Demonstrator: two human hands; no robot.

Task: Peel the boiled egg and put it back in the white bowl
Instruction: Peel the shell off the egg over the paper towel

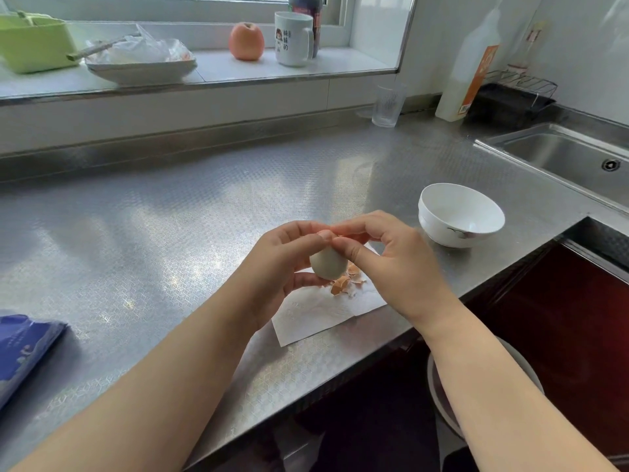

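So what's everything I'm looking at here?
egg: one, white, mostly peeled, held above the tissue
shells: several bits, brown, on the tissue
tissue: one, white, counter's front edge
bowl: one, white, empty, right of the hands
glass: one, clear, back of the counter
sink: one, steel, far right
apple: one, orange-pink, windowsill
mug: one, white, beside the apple
tub: one, green, sill's left end
left hand: holds the egg
right hand: pinches at the egg's top
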